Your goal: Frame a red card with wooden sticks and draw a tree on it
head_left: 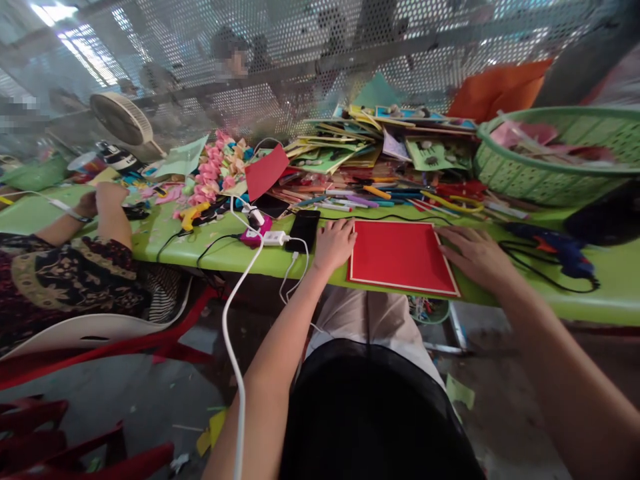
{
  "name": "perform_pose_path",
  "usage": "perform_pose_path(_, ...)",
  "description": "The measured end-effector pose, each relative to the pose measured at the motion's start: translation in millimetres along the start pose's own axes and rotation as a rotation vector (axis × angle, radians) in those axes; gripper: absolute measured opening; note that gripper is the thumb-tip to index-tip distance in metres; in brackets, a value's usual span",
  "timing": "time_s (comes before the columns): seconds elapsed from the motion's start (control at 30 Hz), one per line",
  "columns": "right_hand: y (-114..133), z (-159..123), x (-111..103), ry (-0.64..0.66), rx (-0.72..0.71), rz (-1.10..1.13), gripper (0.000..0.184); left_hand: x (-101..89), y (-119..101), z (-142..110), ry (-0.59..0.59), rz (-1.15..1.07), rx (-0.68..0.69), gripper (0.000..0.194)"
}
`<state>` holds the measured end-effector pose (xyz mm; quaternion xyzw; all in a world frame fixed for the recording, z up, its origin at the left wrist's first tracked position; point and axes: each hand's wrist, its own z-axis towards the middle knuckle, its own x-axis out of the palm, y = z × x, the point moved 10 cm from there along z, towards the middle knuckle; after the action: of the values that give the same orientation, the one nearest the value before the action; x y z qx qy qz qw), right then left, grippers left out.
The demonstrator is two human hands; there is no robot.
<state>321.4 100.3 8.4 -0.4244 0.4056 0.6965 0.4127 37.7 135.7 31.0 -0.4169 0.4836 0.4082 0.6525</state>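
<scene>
A red rectangular board point(403, 257) with a thin pale border lies flat at the front of the green table point(530, 300). My left hand point(335, 243) rests at its left edge, palm down, with the fingers stretched forward. At the board's right edge lies my right hand point(475, 257), fingers extended and spread toward the upper corner. Neither hand grips anything. Just left of my left hand is a black phone point(303, 230). A blue glue gun point(560, 250) with a black cable lies to the right of my right hand.
Behind the board are scattered markers point(357, 200), stacked decorated cards point(345, 143) and a green basket point(550, 160). A magenta power strip point(255, 230) with white cables and a yellow glue gun point(194, 215) lie leftward. A co-worker's arms point(107, 207) rest at the far left.
</scene>
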Motion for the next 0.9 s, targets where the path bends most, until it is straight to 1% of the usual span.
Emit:
perform_pose_path(0.2, -1, -11, -17, -0.055, 0.012, 0.054, 0.053, 0.3, 8, 1, 0.019, -0.054, 0.005, 0.047)
perform_pose_path(0.3, 5, -18, -21, -0.048, -0.003, 0.063, 0.051, 0.9, 7, 1, 0.014, -0.061, 0.02, 0.047)
perform_pose_path(0.43, 13, -20, -18, -0.015, -0.033, 0.062, 0.051, 1.0, 5, -1, -0.001, -0.053, 0.029, 0.048)
perform_pose_path(0.53, 14, -19, -15, -0.003, -0.035, 0.054, 0.051, 1.2, 3, -1, -0.004, -0.043, 0.032, 0.047)
perform_pose_path(0.73, 9, -21, -9, 0.021, -0.001, 0.017, 0.053, 1.8, 1, -1, 0.0, -0.035, 0.032, 0.046)
perform_pose_path(0.9, 11, -24, -7, 0.033, 0.054, -0.029, 0.057, 0.5, 1, -2, -0.011, -0.048, 0.013, 0.047)
